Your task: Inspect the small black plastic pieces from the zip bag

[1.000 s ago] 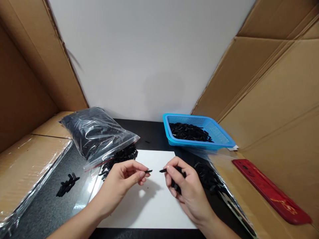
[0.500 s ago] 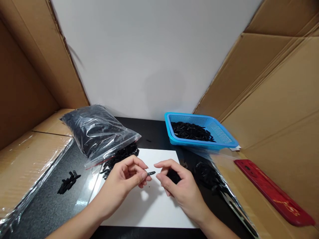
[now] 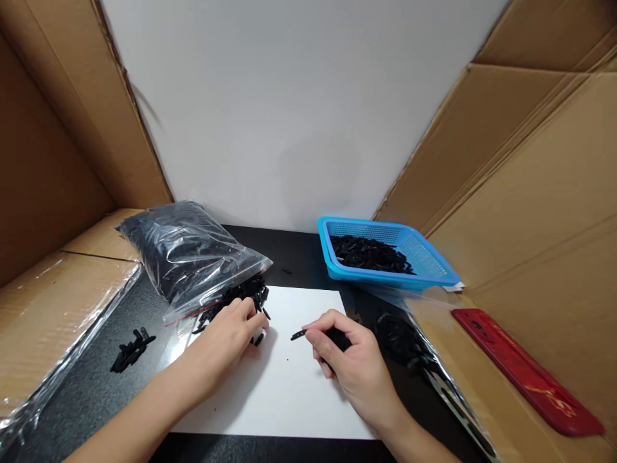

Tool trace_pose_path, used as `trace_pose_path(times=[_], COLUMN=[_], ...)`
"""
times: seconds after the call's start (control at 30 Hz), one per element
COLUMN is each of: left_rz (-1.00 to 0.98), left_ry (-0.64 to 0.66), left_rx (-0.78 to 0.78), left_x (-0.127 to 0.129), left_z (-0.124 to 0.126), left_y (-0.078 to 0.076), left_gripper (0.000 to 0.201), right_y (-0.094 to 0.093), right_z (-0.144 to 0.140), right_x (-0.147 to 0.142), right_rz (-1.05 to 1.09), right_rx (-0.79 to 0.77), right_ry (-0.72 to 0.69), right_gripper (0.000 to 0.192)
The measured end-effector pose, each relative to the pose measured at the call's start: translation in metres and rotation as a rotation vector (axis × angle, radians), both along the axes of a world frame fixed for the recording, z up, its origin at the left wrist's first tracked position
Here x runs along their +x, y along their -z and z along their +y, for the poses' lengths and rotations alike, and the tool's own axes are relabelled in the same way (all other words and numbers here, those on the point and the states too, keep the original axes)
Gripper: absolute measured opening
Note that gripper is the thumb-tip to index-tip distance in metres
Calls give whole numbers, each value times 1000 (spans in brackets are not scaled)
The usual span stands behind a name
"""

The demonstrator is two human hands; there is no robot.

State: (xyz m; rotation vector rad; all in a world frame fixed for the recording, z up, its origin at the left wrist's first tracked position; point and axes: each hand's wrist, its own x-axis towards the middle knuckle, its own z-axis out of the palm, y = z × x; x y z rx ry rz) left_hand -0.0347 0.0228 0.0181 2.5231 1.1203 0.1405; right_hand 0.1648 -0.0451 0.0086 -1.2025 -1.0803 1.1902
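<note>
My left hand is lowered to the near edge of a pile of small black plastic strips. Its fingers are bent and stand apart from the thumb. One loose black strip shows between the fingertips; contact with it is hard to make out. My right hand pinches a slim black strip between thumb and forefinger, its end pointing left over the white sheet. More black strips are gathered in the same hand, partly covered by the fingers.
A clear zip bag full of black pieces leans behind the pile. At the back right stands a blue basket holding black strips. A small black heap lies at left. A red case rests on cardboard at right.
The left hand has moved left and down to the pile. The strip it held between the hands is now in the right hand's pinch, and the right fingers have closed.
</note>
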Motion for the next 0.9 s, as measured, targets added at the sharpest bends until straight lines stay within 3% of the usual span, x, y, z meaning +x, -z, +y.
trace_pose_path(times=[0.17, 0.37, 0.43, 0.57, 0.63, 0.7, 0.77, 0.9], left_rz=[70, -134, -320, -783, -988, -1066, -1055, -1033], left_ry=[35, -98, -169, -315, -386, -382, -318, -281], left_rx=[69, -3, -131, -832, -1039, -1124, -1105, -1125], left_x=[6, 7, 9, 21, 28, 34, 37, 37], left_z=[1, -1, -5, -21, -29, -35, -39, -40], left_y=[15, 15, 8, -5, -6, -3, 0, 3], left_gripper=[19, 21, 17, 18, 22, 31, 38, 43], right_y=[-1, -1, 1, 3, 3, 2, -1, -1], right_z=[-1, -2, -1, -1, -2, -3, -5, -7], right_x=[0, -1, -1, -3, -4, -6, -8, -11], right_rz=[34, 30, 22, -44, -124, -222, -289, -262], right_rx=[-5, -6, 1, 52, 120, 226, 309, 296], right_ry=[7, 15, 22, 48, 60, 51, 28, -16], right_gripper=[33, 32, 32, 28, 24, 21, 20, 24])
